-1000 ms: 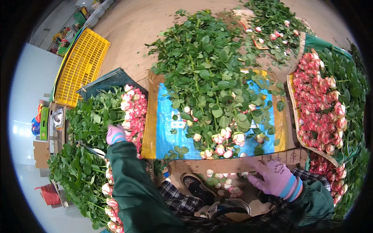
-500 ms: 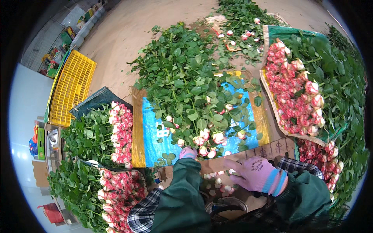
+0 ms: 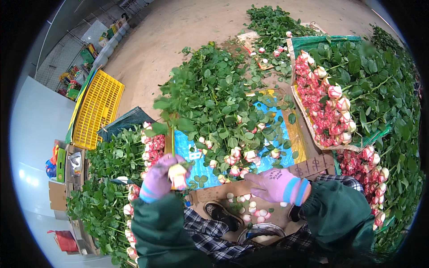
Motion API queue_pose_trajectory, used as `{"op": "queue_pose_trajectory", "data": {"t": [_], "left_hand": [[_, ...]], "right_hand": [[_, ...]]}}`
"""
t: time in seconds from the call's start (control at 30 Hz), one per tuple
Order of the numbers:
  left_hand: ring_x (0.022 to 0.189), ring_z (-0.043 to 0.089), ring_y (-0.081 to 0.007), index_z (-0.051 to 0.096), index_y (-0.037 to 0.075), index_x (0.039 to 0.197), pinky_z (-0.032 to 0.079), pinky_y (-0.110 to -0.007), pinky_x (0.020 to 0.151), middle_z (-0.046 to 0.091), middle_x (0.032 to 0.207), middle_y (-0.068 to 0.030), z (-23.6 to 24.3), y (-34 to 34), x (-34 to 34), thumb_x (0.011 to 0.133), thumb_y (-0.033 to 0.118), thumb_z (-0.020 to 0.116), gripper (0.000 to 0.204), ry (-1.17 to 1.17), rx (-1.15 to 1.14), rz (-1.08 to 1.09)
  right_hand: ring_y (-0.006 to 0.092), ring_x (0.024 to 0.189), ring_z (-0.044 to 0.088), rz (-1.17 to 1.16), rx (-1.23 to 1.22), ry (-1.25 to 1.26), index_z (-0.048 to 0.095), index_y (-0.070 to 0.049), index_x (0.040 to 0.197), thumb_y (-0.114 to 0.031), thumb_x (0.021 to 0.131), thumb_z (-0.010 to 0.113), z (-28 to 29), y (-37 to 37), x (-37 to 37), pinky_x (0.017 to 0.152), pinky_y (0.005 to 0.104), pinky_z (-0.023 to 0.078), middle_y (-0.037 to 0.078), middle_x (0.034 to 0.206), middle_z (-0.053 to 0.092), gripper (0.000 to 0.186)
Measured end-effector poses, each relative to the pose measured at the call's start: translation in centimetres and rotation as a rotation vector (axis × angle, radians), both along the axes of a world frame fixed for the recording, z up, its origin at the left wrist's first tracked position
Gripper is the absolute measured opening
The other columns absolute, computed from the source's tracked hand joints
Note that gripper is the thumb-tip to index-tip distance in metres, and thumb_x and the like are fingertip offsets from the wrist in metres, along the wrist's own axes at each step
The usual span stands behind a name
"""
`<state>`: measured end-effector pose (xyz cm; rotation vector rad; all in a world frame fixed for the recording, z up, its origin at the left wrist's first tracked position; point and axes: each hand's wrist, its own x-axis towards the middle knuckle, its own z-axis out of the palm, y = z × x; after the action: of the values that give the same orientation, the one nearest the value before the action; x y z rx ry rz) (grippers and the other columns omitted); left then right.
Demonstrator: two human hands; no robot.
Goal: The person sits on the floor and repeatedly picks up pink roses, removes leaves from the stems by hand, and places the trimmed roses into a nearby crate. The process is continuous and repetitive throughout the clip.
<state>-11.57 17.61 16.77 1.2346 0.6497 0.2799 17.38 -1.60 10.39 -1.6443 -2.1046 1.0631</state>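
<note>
My left hand (image 3: 157, 179), in a pinkish-purple glove, is closed around the stem of a rose. The rose's white and pink bloom (image 3: 178, 177) faces me, while its leafy stem rises away past the near left of the pile. With fingers stretched to the left and nothing in them, my gloved right hand (image 3: 276, 186) is over the wooden board (image 3: 219, 191) at the table's near edge. Beyond the board lies a leafy pile of cut roses (image 3: 210, 98) on a blue and yellow sheet (image 3: 208, 173), blooms toward me.
Wrapped rose bundles flank me on the left (image 3: 154, 147) and right (image 3: 319, 107). Farther left stands a yellow plastic crate (image 3: 99, 109). Below the board are fallen petals (image 3: 259, 213) and a round bucket (image 3: 263, 228). More stems (image 3: 277, 27) lie on the floor behind.
My left hand has drawn back to the left from the blooms at the pile's front, and now holds up one rose. My right hand has shifted slightly left.
</note>
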Motion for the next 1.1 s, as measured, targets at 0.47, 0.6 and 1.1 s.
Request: {"op": "queue_pose_trajectory", "data": {"t": [0.47,0.6,1.1], "left_hand": [[0.108,0.058,-0.0266,0.064,0.004,0.108,0.045,-0.037,0.094,0.064,0.108,-0.0103,-4.4,-11.2,6.5,0.075,-0.010,0.061,0.036,-0.065,0.768,-0.198],[0.106,0.059,-0.0246,0.064,0.004,0.109,0.046,-0.034,0.092,0.063,0.105,-0.0086,-3.5,-11.9,7.1,0.076,-0.011,0.060,0.036,-0.071,-0.483,0.048],[0.110,0.060,-0.0318,0.044,-0.008,0.129,0.051,-0.041,0.092,0.057,0.124,-0.0198,-6.0,-10.9,6.3,0.092,0.049,0.054,0.068,-0.184,-0.330,-0.172]], "right_hand": [[0.0129,0.075,0.060,-0.483,-0.514,1.080,0.065,-0.002,0.098,-0.057,0.089,0.057,-0.2,6.6,-3.7,0.068,0.0277,0.050,0.005,0.089,0.065,0.056],[0.0087,0.071,0.055,-0.491,-0.471,1.191,0.068,-0.004,0.088,-0.048,0.086,0.066,-0.3,7.6,-5.5,0.067,0.0242,0.047,0.000,0.081,0.062,0.044],[0.0069,0.039,0.040,-0.420,-0.495,1.563,0.060,-0.002,0.099,-0.036,0.095,0.057,0.8,5.8,-4.1,0.034,0.0225,0.033,-0.002,0.065,0.051,0.034]]}}
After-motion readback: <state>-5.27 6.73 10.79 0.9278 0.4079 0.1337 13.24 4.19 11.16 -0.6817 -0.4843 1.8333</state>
